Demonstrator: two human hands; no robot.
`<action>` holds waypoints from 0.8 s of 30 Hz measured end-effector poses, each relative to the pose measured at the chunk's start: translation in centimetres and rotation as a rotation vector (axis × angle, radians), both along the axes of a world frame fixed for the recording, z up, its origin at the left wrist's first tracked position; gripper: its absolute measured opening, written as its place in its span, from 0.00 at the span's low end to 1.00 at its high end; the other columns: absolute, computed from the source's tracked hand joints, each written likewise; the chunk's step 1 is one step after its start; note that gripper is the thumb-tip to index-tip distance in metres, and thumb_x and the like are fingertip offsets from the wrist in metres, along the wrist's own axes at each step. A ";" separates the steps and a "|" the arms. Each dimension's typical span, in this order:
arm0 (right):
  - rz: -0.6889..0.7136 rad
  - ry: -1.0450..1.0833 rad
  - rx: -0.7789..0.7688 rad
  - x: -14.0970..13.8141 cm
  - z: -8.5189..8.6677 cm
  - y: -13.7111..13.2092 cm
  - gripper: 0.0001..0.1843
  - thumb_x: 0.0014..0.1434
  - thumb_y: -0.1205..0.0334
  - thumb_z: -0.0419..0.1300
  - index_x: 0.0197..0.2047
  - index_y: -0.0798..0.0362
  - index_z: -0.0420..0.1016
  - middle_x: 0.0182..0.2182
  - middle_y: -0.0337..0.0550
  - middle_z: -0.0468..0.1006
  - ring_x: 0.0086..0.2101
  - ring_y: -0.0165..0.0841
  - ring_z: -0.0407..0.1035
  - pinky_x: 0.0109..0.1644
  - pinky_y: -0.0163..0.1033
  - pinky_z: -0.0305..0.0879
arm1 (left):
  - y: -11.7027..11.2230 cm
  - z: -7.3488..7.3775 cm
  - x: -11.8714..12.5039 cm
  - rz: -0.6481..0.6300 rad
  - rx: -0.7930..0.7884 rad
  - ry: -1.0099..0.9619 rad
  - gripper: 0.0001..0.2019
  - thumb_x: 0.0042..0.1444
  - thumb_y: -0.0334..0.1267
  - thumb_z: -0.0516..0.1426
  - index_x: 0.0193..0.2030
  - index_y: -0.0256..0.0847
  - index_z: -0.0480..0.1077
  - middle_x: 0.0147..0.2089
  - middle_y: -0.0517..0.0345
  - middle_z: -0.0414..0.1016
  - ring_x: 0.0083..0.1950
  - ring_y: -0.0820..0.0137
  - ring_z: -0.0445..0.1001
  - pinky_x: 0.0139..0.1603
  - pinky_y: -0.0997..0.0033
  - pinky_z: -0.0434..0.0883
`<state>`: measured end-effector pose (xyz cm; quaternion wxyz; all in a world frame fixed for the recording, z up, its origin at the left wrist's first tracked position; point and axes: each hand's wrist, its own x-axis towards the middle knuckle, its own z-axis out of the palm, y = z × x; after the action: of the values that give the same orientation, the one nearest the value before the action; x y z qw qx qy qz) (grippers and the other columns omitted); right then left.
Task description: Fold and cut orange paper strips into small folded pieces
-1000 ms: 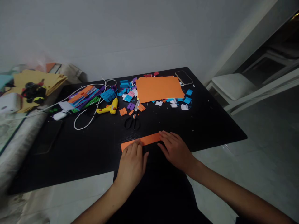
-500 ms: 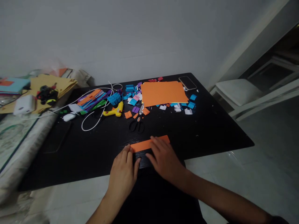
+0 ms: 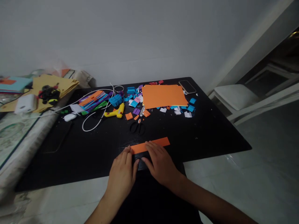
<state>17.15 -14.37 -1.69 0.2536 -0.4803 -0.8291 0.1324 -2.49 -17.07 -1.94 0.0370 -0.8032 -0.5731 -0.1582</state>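
A long orange paper strip (image 3: pixel 161 142) lies near the front edge of the black table, slanting slightly up to the right. My left hand (image 3: pixel 121 165) rests its fingertips on the strip's left end, thumb held apart. On the strip's middle lie the stretched fingers of my right hand (image 3: pixel 160 160), its thumb pointing toward the left one. Neither hand grips the paper; both press from above. Part of the strip is hidden under the fingers. Just beyond it are black-handled scissors (image 3: pixel 138 126), blades pointing away from me.
Orange sheets (image 3: pixel 163 96) are stacked over small coloured paper pieces (image 3: pixel 191 108). To the left are a yellow glue gun (image 3: pixel 115 112), a looped white cable (image 3: pixel 83 126) and bundled paper strips (image 3: pixel 93 101). A phone (image 3: pixel 187 86) lies at the far right corner of the table (image 3: pixel 210 133).
My right hand has slid left along the orange strip, closer to my left hand, uncovering more of the right end. My left hand stays on the left end.
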 end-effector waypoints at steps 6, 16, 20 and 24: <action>-0.067 -0.071 0.028 3.7 0.3 0.6 0.20 0.74 0.60 0.56 0.64 0.60 0.73 0.62 0.57 0.78 0.62 0.49 0.73 0.67 0.60 0.69 | 0.1 0.1 0.0 -0.001 0.006 -0.012 0.17 0.72 0.40 0.53 0.62 0.31 0.67 0.59 0.35 0.77 0.58 0.47 0.79 0.54 0.47 0.79; -0.129 -0.108 0.113 6.7 0.6 1.6 0.17 0.74 0.60 0.55 0.60 0.57 0.75 0.57 0.53 0.82 0.61 0.50 0.73 0.69 0.63 0.62 | 0.0 -0.2 0.0 0.019 0.000 -0.063 0.17 0.72 0.40 0.54 0.62 0.34 0.67 0.61 0.37 0.76 0.59 0.47 0.77 0.52 0.50 0.76; -0.175 -0.070 0.092 3.8 0.9 3.1 0.10 0.71 0.67 0.57 0.49 0.57 0.79 0.48 0.54 0.83 0.52 0.47 0.74 0.58 0.54 0.69 | 0.2 -0.6 0.1 0.039 0.022 -0.086 0.14 0.71 0.39 0.55 0.58 0.34 0.69 0.59 0.38 0.78 0.57 0.48 0.76 0.51 0.51 0.74; -0.044 -0.102 0.022 -1.0 1.0 3.9 0.07 0.68 0.67 0.61 0.37 0.52 0.77 0.35 0.43 0.81 0.38 0.38 0.74 0.44 0.42 0.68 | 0.1 -1.1 0.0 0.037 0.036 -0.100 0.14 0.71 0.38 0.55 0.58 0.33 0.69 0.58 0.38 0.78 0.59 0.49 0.76 0.54 0.51 0.72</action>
<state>16.19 -10.42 -0.74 0.2193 -0.5019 -0.8315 0.0929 -2.54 -16.93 -3.00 0.0257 -0.7829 -0.5859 -0.2079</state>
